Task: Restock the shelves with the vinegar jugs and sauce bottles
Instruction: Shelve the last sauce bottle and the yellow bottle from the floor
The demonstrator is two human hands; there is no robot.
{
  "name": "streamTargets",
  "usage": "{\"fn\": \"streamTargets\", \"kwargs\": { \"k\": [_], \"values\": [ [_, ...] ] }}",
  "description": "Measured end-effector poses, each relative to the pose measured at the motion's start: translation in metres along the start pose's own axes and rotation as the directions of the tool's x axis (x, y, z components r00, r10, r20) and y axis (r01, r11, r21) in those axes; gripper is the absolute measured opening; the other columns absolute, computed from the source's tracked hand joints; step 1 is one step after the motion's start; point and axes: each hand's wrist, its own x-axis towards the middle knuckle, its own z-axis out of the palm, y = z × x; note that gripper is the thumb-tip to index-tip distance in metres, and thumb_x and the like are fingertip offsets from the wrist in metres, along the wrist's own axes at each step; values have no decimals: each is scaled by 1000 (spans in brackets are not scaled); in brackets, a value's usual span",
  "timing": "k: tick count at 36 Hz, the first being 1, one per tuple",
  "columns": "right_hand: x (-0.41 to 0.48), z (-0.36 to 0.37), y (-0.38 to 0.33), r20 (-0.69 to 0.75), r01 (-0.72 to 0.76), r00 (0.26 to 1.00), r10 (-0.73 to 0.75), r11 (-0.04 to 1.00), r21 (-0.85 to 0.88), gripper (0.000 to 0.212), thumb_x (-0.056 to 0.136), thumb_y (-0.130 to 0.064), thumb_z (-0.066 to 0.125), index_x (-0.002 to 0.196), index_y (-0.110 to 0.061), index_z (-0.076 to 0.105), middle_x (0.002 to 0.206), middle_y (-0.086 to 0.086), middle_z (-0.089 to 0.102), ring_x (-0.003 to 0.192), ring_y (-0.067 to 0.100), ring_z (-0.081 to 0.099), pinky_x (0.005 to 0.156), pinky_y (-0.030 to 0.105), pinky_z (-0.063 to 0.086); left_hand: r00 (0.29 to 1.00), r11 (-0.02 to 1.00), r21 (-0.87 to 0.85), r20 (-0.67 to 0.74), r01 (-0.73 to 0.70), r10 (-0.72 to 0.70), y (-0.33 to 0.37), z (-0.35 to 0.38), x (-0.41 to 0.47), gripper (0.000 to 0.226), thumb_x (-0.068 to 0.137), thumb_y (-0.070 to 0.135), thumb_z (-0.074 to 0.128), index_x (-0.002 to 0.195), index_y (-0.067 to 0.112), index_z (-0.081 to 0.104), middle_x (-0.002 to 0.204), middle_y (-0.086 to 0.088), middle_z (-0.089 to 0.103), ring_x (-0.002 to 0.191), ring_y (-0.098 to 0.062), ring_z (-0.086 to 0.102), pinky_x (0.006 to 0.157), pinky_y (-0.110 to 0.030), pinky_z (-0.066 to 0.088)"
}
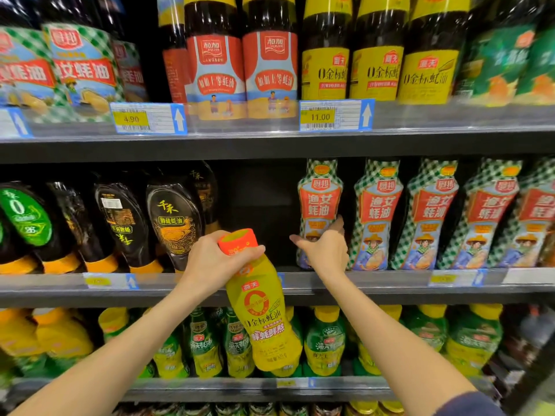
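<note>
My left hand [214, 259] grips a yellow sauce bottle [264, 319] by its orange cap, holding it tilted in front of the middle shelf [375, 288]. My right hand [322, 249] reaches into that shelf with its fingers spread, resting against the leftmost green-checked sauce bottle [319, 202]. Between the dark squeeze bottles [177, 223] on the left and the checked bottles lies a dark gap [261, 205] in the row.
The top shelf [270, 145] carries tall dark sauce bottles with red and yellow labels [326, 55] and price tags [335, 115]. The lower shelf [240, 388] holds green and yellow bottles [324, 343]. More checked bottles [432, 214] fill the middle shelf's right side.
</note>
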Motion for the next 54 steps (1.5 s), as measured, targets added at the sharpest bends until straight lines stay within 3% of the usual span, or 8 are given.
{"fn": "streamTargets", "kwargs": {
  "k": [6, 15, 22, 31, 36, 40, 45, 54],
  "values": [
    [6, 8, 1, -29, -29, 999, 29, 1000, 1, 85, 71, -46, 77, 129, -1, 34, 123, 16, 54, 112, 35, 55, 80, 39, 48, 1000, 1000, -3, -10, -2, 2, -4, -2, -2, 70, 43, 76, 61, 83, 19, 65, 81, -2, 70, 81, -17, 67, 77, -40, 54],
    [9, -1, 8, 42, 16, 999, -12, 997, -79, 90, 75, -47, 73, 135, 3, 28, 115, 13, 55, 101, 31, 60, 67, 32, 43, 1000, 999, 28, -3, -22, 22, -9, -6, -2, 66, 44, 77, 60, 79, 21, 61, 79, 0, 67, 78, -15, 65, 63, -25, 45],
    [5, -2, 16, 42, -7, 999, 11, 996, -86, 73, 74, -54, 71, 115, 0, 43, 87, 3, 60, 74, 22, 56, 60, 29, 41, 999, 999, 16, -13, -30, 30, -4, -8, -1, 72, 42, 77, 60, 87, 21, 62, 86, 0, 69, 83, -14, 66, 73, -35, 56],
    [-1, -9, 15, 68, 13, 998, -17, 998, 63, 93, 70, -47, 78, 134, -1, 27, 111, 13, 57, 105, 30, 59, 77, 39, 52, 999, 999, 34, -32, -38, 39, -3, -12, -2, 77, 42, 78, 58, 92, 20, 63, 87, 2, 68, 82, -11, 65, 67, -25, 50],
    [-32, -27, 6, 96, 48, 993, -74, 968, 247, 96, 76, -33, 77, 146, -3, 18, 141, 9, 34, 134, 24, 34, 104, 32, 34, 998, 998, 34, -23, -54, 55, -2, -13, -4, 75, 42, 78, 57, 89, 19, 63, 85, 2, 68, 81, -10, 65, 66, -24, 49],
    [-96, -25, 2, 86, 90, 984, -153, 861, 500, 88, 73, -35, 79, 143, -26, 27, 138, -13, 33, 133, 9, 35, 111, 33, 34, 998, 998, 27, -32, -50, 51, 0, -12, -1, 76, 43, 78, 58, 90, 19, 65, 84, 2, 70, 80, -11, 67, 71, -30, 55],
    [-160, 8, 3, 271, 151, 922, -276, 901, 406, 103, 69, -46, 79, 142, -48, 7, 148, -16, 19, 135, 0, 25, 110, 26, 35, 997, 999, -10, -52, -51, 51, 8, -11, 1, 67, 41, 76, 60, 83, 24, 62, 83, 3, 69, 80, -11, 66, 67, -29, 53],
    [-158, 24, -14, 29, 227, 960, -278, 836, 499, 94, 79, -18, 75, 132, -59, 9, 143, -15, 24, 130, -6, 27, 104, 19, 38, 972, 981, 85, -144, -174, 185, 39, -22, 0, 59, 52, 69, 72, 85, 21, 65, 81, 7, 67, 79, -9, 65, 63, -24, 48]
  ]
}}
